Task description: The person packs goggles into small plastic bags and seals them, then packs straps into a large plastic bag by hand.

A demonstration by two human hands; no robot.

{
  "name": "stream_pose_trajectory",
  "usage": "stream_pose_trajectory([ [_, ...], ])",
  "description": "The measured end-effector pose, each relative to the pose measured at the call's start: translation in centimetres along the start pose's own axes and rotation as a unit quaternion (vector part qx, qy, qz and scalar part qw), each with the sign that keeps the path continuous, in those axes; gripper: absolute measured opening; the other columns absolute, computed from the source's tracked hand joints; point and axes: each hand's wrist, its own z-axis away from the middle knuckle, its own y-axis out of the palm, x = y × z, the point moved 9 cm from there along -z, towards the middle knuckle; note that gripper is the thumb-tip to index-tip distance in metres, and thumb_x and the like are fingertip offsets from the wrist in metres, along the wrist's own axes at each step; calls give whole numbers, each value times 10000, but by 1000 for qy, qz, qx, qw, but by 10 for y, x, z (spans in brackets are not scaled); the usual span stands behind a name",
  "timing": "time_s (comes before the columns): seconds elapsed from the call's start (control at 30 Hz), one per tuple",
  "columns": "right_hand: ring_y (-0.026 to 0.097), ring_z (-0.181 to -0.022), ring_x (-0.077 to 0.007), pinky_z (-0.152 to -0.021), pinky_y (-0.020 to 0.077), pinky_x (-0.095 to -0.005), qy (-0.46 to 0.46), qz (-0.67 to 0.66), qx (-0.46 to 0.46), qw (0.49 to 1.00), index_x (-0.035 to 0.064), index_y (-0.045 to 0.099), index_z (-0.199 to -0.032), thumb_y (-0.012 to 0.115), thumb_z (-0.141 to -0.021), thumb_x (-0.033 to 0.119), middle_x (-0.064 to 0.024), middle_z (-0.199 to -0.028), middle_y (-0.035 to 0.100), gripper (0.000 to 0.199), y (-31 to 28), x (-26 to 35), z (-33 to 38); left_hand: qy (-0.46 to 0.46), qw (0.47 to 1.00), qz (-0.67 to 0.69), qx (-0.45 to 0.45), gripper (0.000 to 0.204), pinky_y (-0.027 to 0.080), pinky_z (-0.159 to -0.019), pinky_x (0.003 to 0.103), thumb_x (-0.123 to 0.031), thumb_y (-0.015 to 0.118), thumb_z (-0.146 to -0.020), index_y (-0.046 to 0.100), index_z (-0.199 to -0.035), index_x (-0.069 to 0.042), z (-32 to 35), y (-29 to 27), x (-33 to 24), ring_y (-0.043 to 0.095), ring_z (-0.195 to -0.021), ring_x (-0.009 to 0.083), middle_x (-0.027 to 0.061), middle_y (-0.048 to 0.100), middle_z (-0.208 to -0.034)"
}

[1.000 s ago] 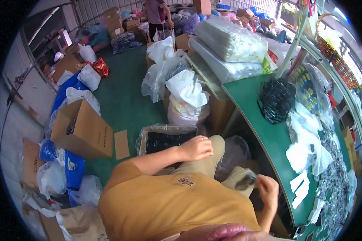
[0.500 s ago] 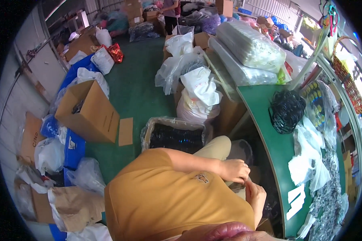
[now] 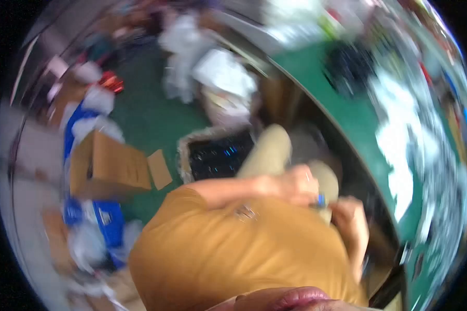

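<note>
Small blue item (image 3: 320, 199), too blurred to identify, sits between the person's two hands, low and right of centre in the head view, just above the lap and close to the edge of the green table (image 3: 347, 111). The left hand (image 3: 296, 184) reaches across the body in the mustard-yellow shirt (image 3: 233, 254) and curls around the item from the left; the right hand (image 3: 350, 220) meets it from the right, so the hands are together, touching or almost touching at that blue speck. Whether either hand is actually clamped on it cannot be told through the motion blur.

Beyond the hands, a knee in beige trousers (image 3: 270, 150) points up the picture. Just left of it a box lined with plastic (image 3: 215, 153) holds dark goods. Farther left, an open cardboard box (image 3: 109, 168) stands on the green floor (image 3: 150, 116), with a loose cardboard flap (image 3: 159, 169) beside it. White plastic bags (image 3: 223, 72) pile up behind. On the table lie a dark bundle (image 3: 350, 65) and white sheets (image 3: 397, 145).
</note>
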Motion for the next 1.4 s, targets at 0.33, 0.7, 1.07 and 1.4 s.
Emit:
stream_pose_trajectory([
  [0.33, 660, -766, -368, -684, 524, -413, 430, 44, -44, 901, 50, 712, -977, 653, -909, 190, -179, -806, 672, 167, -102, -65, 200, -348, 923, 160, 41, 101, 491, -700, 345, -98, 654, -888, 619, -849, -12, 86, 57, 81, 627, -753, 251, 108, 626, -807],
  [0.7, 694, -888, -333, -757, 550, -460, 471, 327, -138, 808, 92, 691, -1032, 599, -950, 282, -139, -915, 725, 227, -81, -92, 231, -300, 937, 172, 55, 121, 492, -703, 332, -94, 677, -907, 621, -864, 5, 62, 86, 59, 616, -742, 233, 108, 625, -814],
  [1.07, 681, -915, -331, -783, 559, -400, 277, 130, -277, 911, 86, 720, -1034, 655, -925, 228, -124, -989, 714, 191, -14, -93, 124, -352, 919, 161, 79, 107, 504, -709, 331, -96, 673, -904, 641, -885, 4, 87, 92, 69, 634, -755, 258, 120, 644, -831],
  [1.4, 673, -875, -352, -768, 540, -449, 154, 14, -106, 982, 78, 723, -975, 655, -893, 225, -153, -888, 705, 182, 67, -113, -2, -372, 926, 67, -3, 113, 503, -745, 358, -110, 667, -908, 628, -880, -8, 116, 52, 109, 643, -839, 277, 116, 640, -858],
])
